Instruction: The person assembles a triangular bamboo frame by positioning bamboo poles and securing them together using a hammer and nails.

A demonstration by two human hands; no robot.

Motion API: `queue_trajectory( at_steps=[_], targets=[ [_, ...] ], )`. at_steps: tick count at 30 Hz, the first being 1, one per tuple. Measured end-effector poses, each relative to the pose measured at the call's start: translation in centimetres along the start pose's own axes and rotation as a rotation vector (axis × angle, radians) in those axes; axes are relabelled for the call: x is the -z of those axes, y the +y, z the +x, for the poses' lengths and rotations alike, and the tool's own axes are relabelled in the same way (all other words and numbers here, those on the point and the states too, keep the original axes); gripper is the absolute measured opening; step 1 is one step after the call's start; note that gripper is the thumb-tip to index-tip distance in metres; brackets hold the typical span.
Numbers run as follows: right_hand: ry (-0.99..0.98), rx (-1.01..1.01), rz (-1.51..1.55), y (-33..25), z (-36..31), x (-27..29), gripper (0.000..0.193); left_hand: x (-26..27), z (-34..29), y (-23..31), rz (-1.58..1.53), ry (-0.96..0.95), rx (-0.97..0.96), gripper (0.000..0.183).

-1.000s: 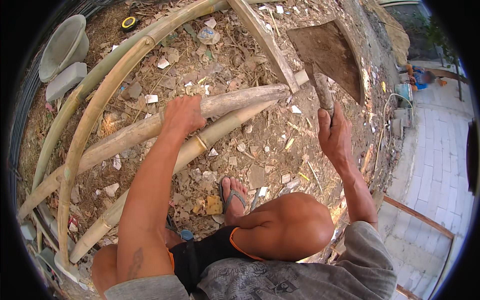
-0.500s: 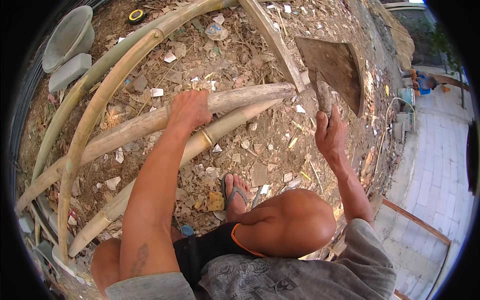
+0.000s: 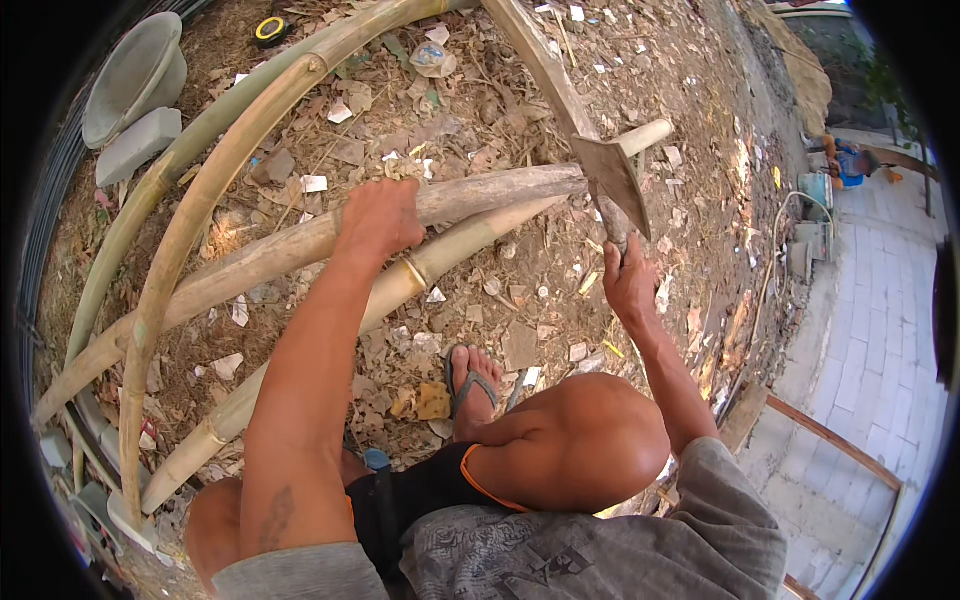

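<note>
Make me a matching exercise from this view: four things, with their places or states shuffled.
Things:
1. Bare left hand
2. Round grey basin
3. Bare right hand
4. Round black-and-yellow object

Places or states:
A. Right of the basin, near the picture's top edge
B. Gripping a brown, broad-bladed tool
C. Tilted, beside a grey rectangular block
D. Gripping a long, pale, round pole

Pairs: 1-D, 2-C, 3-B, 4-A

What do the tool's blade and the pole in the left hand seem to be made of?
The blade: probably metal, dull; thin and rust-brown. The pole in the left hand: perhaps bamboo or wood, matte; its greyish, weathered surface leaves this open.
</note>
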State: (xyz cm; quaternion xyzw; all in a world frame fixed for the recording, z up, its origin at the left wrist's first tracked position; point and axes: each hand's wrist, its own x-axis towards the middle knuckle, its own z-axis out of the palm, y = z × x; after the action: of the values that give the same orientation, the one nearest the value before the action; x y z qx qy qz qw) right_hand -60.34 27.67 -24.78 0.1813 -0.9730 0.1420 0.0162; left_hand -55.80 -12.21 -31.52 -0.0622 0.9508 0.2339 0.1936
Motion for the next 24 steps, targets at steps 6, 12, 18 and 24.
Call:
queue_trajectory(
  at_steps=[6, 12, 18, 24],
  targets=[
    [-0.216, -0.254, -0.012, 0.2, 0.8, -0.5, 0.045, -0.5, -0.4, -0.8, 0.026, 0.012, 0.008, 0.04],
    [-0.147, -0.222, -0.193, 3.5, -1.2, -1.3, 0.04, 0.1, 0.4, 1.1, 0.037, -0.039, 0.002, 0.043],
    [-0.094, -0.25, -0.076, 3.5, -0.6, -3.9, 0.053, 0.9, -0.6, 0.4, 0.01, 0.045, 0.028, 0.036],
    [-0.19, -0.421, 0.324, 6.3, -4.5, -5.1, 0.059, -0.6, -0.6, -0.8, 0.058, 0.088, -0.094, 0.024]
  ],
)
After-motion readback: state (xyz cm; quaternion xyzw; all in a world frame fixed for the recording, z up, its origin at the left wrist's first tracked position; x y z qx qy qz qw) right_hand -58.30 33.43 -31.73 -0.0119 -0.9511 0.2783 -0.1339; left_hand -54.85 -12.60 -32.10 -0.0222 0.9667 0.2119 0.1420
